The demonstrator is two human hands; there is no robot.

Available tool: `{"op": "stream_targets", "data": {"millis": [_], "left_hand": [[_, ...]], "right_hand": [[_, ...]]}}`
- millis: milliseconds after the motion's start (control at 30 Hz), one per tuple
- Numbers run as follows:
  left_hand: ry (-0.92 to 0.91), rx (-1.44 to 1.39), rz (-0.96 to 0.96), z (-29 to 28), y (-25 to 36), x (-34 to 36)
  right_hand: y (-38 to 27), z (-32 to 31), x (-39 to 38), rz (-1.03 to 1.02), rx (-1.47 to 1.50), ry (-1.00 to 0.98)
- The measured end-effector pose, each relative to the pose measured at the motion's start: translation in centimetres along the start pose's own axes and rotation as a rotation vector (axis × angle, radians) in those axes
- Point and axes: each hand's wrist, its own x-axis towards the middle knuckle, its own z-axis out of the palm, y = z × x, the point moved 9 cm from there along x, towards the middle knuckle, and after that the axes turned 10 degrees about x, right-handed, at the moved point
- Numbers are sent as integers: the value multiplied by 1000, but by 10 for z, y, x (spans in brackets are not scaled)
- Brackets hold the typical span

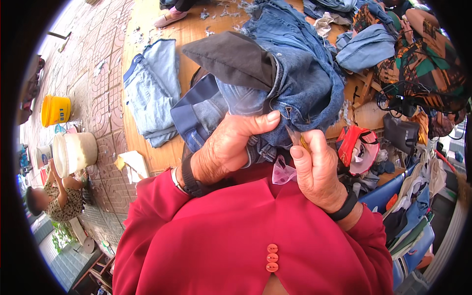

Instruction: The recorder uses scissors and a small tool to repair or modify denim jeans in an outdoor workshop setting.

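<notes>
My left hand (228, 147) grips a bunched pair of blue denim jeans (300, 83) held up close in front of me, thumb pressed on the fabric near a seam. A dark grey pocket lining (231, 56) sticks out of the top of the jeans. My right hand (317, 169) pinches a small metal tool with a yellowish handle (297, 138), its tip against the denim just right of my left thumb. A small pink plastic piece (284, 173) hangs below between my hands. Both wrists wear dark bands over red sleeves.
A wooden platform (147, 19) carries light blue jeans (152, 88) and more denim at the top right (366, 46). A yellow bucket (55, 110) and a white bucket (73, 152) stand on patterned tiles at left, near a crouching person (54, 196). Bags and cloth pile at right.
</notes>
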Motion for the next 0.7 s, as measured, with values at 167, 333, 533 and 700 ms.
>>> {"op": "stream_targets", "data": {"millis": [167,333,533,700], "left_hand": [[-2,-15,-37,1,-2,1],[-4,-19,-22,-2,-2,1],[-13,-2,-34,-3,-3,2],[-15,22,11,1,4,1]], "right_hand": [[-1,-2,2,-5,33,2],[13,4,2,197,408,-27],[32,22,-13,588,987,-65],[33,23,-14,599,1062,-30]]}}
